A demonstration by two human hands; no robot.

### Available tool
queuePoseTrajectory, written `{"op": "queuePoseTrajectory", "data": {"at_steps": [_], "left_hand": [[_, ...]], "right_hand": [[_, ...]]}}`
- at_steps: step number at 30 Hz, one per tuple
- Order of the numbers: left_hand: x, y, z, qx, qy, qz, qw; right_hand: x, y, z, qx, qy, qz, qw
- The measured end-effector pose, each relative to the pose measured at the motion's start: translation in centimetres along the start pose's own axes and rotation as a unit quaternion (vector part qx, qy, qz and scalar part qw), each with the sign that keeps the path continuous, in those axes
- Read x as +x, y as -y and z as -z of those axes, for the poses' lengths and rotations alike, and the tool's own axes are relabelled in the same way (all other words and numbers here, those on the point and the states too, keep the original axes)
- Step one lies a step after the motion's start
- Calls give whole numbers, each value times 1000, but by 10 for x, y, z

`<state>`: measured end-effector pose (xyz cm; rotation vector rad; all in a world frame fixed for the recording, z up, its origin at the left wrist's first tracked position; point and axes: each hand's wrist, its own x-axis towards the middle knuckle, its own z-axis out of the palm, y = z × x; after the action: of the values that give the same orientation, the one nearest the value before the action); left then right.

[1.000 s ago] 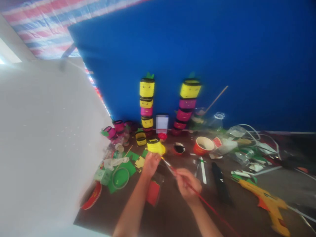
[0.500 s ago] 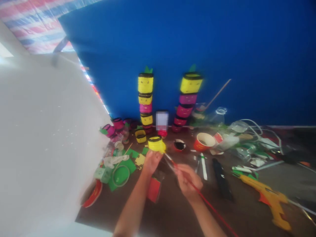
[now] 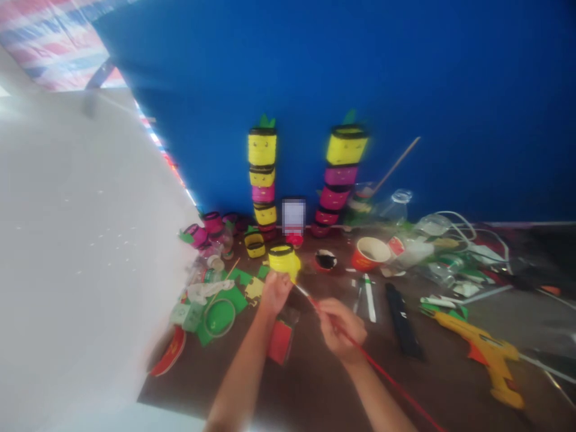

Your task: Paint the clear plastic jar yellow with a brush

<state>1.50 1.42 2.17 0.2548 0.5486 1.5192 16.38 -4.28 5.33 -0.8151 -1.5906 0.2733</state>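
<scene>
My left hand (image 3: pixel 276 292) is closed at the lower edge of a small yellow cup (image 3: pixel 282 259) with a black rim, holding it upright. In my right hand (image 3: pixel 342 329) a long red paintbrush (image 3: pixel 382 373) is gripped near its front. Its pale tip points at the cup's lower front, close to my left fingers; whether it touches is too blurred to tell. Behind the cup stand two stacks of yellow and magenta cups with drawn faces and green leaves, a left stack (image 3: pixel 262 150) and a right stack (image 3: pixel 346 150). A small container of black paint (image 3: pixel 326 260) sits to the right.
A red paper cup (image 3: pixel 369 254), a marker (image 3: pixel 369 300), a black pouch (image 3: pixel 402 321) and a yellow glue gun (image 3: pixel 490 354) lie to the right, with clear plastic scraps beyond. Green sheets (image 3: pixel 234 300) and a tape roll (image 3: pixel 219 318) lie left. A blue board (image 3: pixel 288 72) rises behind.
The brush tip has shifted from the cup's right side to lower on its front, nearer my left fingers. The view has moved slightly; both hands keep their hold.
</scene>
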Motion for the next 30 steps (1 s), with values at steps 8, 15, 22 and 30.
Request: {"op": "queuePoseTrajectory", "data": {"at_steps": [8, 15, 22, 30], "left_hand": [[1, 0, 1, 8, -17, 8, 1000], [1, 1, 4, -4, 10, 8, 1000], [1, 0, 4, 1, 12, 11, 1000], [0, -1, 5, 4, 19, 16, 1000]], "right_hand": [[2, 4, 0, -1, 4, 4, 1000], [2, 4, 2, -3, -2, -14, 1000], [6, 5, 1, -8, -1, -11, 1000], [7, 6, 3, -12, -3, -1, 1000]]}}
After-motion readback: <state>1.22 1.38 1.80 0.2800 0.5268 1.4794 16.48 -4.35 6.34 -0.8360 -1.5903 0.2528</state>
